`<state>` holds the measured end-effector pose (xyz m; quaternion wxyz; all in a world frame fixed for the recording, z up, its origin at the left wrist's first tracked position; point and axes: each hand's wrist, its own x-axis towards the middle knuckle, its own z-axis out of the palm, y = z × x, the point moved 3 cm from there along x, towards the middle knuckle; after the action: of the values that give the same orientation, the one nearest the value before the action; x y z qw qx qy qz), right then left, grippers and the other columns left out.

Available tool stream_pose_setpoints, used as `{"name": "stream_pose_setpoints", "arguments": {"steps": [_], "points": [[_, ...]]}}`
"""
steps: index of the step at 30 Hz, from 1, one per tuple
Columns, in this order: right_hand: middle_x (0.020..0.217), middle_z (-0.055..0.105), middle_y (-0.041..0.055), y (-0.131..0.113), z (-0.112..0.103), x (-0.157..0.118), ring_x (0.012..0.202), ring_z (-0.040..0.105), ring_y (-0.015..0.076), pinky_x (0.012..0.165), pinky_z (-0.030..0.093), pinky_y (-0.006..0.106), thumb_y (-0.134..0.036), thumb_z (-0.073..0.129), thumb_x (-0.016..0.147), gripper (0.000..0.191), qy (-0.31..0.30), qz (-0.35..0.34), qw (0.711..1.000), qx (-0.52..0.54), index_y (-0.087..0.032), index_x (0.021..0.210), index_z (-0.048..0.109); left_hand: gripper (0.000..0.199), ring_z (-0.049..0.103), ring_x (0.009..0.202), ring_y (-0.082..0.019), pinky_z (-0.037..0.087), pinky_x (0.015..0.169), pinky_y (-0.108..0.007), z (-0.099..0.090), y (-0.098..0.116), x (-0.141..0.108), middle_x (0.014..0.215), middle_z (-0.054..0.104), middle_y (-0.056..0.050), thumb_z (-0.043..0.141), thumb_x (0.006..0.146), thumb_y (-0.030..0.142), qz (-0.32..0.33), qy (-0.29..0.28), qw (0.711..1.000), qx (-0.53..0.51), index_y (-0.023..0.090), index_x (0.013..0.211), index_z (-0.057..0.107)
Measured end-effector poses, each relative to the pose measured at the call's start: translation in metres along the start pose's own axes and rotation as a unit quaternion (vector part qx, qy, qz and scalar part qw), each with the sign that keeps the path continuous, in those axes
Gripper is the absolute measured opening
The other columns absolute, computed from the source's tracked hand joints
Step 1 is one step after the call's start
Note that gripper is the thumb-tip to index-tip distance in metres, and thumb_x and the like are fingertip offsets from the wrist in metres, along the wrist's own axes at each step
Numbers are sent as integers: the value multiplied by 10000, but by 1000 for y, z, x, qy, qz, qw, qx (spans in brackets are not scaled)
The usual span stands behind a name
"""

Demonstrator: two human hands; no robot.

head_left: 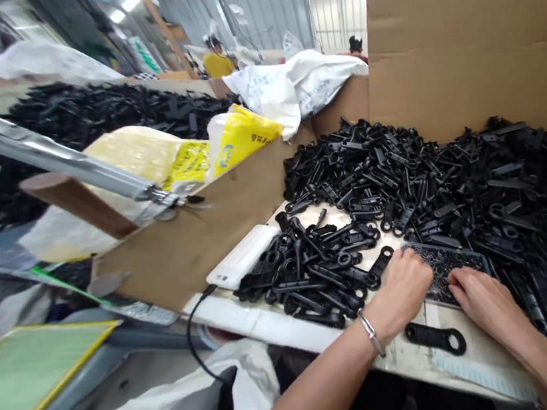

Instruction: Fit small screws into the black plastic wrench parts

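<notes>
A shallow dark tray [440, 264] scattered with small pale bits lies on the table between my hands. My left hand [407, 281] is closed over the tray's left side, its fingertips turned away from view. Fingers bent and drawn together, my right hand [481, 295] touches the tray's lower right area; anything in its grip is too small to see. Just left of my left hand is a black plastic part with a ring end [381, 265]. Another black ring-ended part [436, 338] lies flat near the table's front edge, below the tray.
A large heap of black parts [400, 175] fills the back and right, against a cardboard wall [473, 37]. A smaller pile [313, 274] lies left, beside a white phone-like device [242, 256] with a black cable. A metal lamp arm [45, 151] reaches in from the left.
</notes>
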<state>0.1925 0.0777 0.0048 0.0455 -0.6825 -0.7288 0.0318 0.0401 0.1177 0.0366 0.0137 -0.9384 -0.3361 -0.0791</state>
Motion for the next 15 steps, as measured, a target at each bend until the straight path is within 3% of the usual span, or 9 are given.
{"name": "stream_pose_setpoints", "arguments": {"steps": [6,11,15], "points": [[793,629,19,2,-4,1,699,616,195,592,390,293,-177,438,863,145,16,4,999,44,-232,779,543,124,546,810,-224,413,762,-363,4,11,-4,732,599,-74,599,839,69,36,11,999,32,132,733,582],[715,592,3,4,-22,-8,626,560,173,640,424,303,-200,427,855,128,70,-20,983,167,-230,778,524,94,535,862,-234,413,818,-389,7,11,-6,777,591,-69,562,868,80,68,39,997,19,135,792,564],[687,598,-5,5,-30,-15,613,549,158,653,439,292,-225,497,828,101,81,8,963,259,-220,763,575,114,525,880,-241,422,803,-386,11,5,-3,789,582,-64,499,891,60,55,21,998,-8,136,824,551]]}}
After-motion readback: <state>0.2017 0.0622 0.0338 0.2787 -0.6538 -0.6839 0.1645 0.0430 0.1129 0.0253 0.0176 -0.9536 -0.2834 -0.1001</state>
